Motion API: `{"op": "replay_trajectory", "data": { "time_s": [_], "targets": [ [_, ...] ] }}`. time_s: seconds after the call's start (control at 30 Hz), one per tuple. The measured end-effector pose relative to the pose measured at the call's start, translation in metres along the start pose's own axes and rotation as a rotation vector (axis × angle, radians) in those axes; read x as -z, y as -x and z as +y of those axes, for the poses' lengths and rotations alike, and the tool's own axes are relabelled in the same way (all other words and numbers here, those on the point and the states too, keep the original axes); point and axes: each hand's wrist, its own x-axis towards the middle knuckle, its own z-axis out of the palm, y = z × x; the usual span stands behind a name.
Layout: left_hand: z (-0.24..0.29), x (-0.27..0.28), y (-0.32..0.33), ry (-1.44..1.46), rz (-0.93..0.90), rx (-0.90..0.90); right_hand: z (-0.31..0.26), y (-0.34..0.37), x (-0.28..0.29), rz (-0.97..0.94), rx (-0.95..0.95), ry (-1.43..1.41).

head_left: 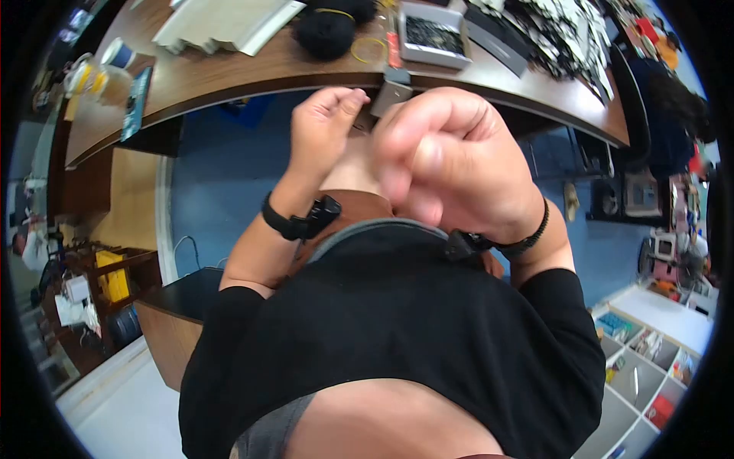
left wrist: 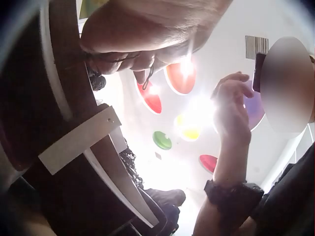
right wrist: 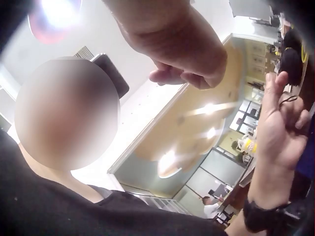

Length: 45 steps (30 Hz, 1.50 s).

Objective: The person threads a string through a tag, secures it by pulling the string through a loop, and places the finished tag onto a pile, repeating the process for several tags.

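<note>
My left hand [head_left: 325, 126] is raised in front of the table edge, its thumb and fingers drawn together. In the left wrist view, a thin black cord [left wrist: 149, 73] with a small loop hangs from its curled fingers. The right wrist view shows the same cord [right wrist: 289, 99] at the left fingertips. Closer to the head camera and blurred, my right hand [head_left: 466, 164] has curled fingers with the thumb against them; nothing shows in its grip. A metal plate [head_left: 391, 96] juts from the table edge just beyond both hands.
On the table [head_left: 252, 70] lie a black yarn bundle [head_left: 325, 34], a yellow ring [head_left: 369, 50] and a white box [head_left: 434, 55] of small black pieces. White sheets [head_left: 229, 23] lie left; black-and-white strips [head_left: 566, 38] are heaped right. A paper cup [head_left: 118, 55] stands far left.
</note>
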Motion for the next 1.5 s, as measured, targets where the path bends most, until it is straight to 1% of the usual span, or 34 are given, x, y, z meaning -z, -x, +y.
{"op": "replay_trajectory", "data": {
  "time_s": [0.03, 0.07, 0.1, 0.17, 0.27, 0.37, 0.47, 0.57, 0.6, 0.63, 0.7, 0.73, 0.77, 0.83, 0.87, 0.93, 1.03, 1.17, 1.2, 1.27, 1.3, 1.33, 1.37, 1.4, 1.43, 1.5],
  "targets": [
    [0.009, -0.001, 0.001, 0.024, 0.009, -0.064, 0.003, 0.000, 0.011, 0.060, -0.037, -0.075],
    [0.003, 0.001, 0.000, 0.097, -0.010, 0.054, 0.004, 0.001, 0.020, 0.112, -0.048, -0.043],
    [-0.005, 0.006, -0.001, 0.121, -0.020, 0.088, 0.010, 0.000, 0.024, 0.156, 0.022, 0.001],
    [0.005, 0.003, 0.000, 0.164, 0.013, 0.123, 0.011, 0.001, 0.036, 0.118, -0.024, -0.122],
    [0.015, 0.000, -0.001, 0.190, 0.017, 0.109, 0.012, 0.003, 0.040, 0.145, -0.039, -0.125],
    [0.022, 0.000, 0.000, 0.192, -0.014, 0.098, 0.013, 0.005, 0.044, 0.163, -0.033, -0.189],
    [0.024, -0.002, -0.001, 0.217, -0.036, 0.099, 0.012, 0.007, 0.046, 0.241, -0.035, -0.120],
    [0.023, -0.004, -0.001, 0.220, -0.045, 0.100, 0.031, 0.009, 0.091, 0.150, 0.170, 0.206],
    [0.023, -0.006, -0.001, 0.206, -0.047, 0.103, 0.031, 0.012, 0.091, 0.283, 0.070, 0.482],
    [0.023, -0.007, -0.001, 0.192, -0.048, 0.106, 0.035, 0.016, 0.099, 0.250, 0.062, 0.682],
    [0.024, -0.009, 0.000, 0.224, -0.034, 0.114, 0.033, 0.023, 0.101, 0.135, -0.221, 0.832],
    [0.025, -0.010, 0.000, 0.222, -0.028, 0.109, 0.040, 0.024, 0.097, 0.281, -0.272, 0.862],
    [0.025, -0.011, 0.000, 0.219, -0.022, 0.107, 0.042, 0.023, 0.094, 0.360, -0.359, 1.075],
    [0.024, -0.012, 0.002, 0.257, -0.037, 0.099, 0.049, 0.019, 0.094, 0.333, -0.258, 1.076],
    [0.023, -0.013, 0.002, 0.277, -0.047, 0.095, 0.055, 0.016, 0.092, 0.356, -0.210, 0.940],
    [0.023, -0.013, 0.003, 0.218, -0.038, 0.080, 0.064, 0.010, 0.086, 0.398, -0.113, 0.668],
    [0.020, -0.013, 0.005, 0.143, -0.023, 0.065, 0.059, 0.006, 0.085, 0.317, -0.132, 0.456],
    [0.020, -0.012, 0.008, 0.101, -0.036, 0.059, 0.066, 0.005, 0.096, 0.393, -0.129, 0.208],
    [0.020, -0.013, 0.008, 0.136, -0.046, 0.038, 0.064, 0.005, 0.095, 0.430, -0.127, 0.165],
    [0.019, -0.017, 0.010, 0.208, -0.067, -0.004, 0.063, 0.005, 0.100, 0.418, -0.127, -0.033],
    [0.016, -0.015, 0.011, 0.182, -0.125, 0.041, 0.062, 0.005, 0.102, 0.410, -0.128, -0.130],
    [0.010, -0.011, 0.012, 0.156, -0.183, 0.086, 0.062, 0.005, 0.100, 0.439, -0.151, -0.097],
    [0.007, -0.009, 0.014, 0.130, -0.240, 0.133, 0.063, 0.005, 0.100, 0.395, -0.165, -0.128],
    [0.012, -0.012, 0.015, 0.228, -0.232, 0.155, 0.064, 0.007, 0.102, 0.352, -0.180, -0.159],
    [0.010, -0.012, 0.016, 0.129, -0.240, 0.142, 0.065, 0.008, 0.105, 0.307, -0.195, -0.190],
    [0.001, -0.009, 0.017, -0.070, -0.256, 0.113, 0.072, 0.013, 0.112, 0.346, -0.236, -0.166]
  ]
}}
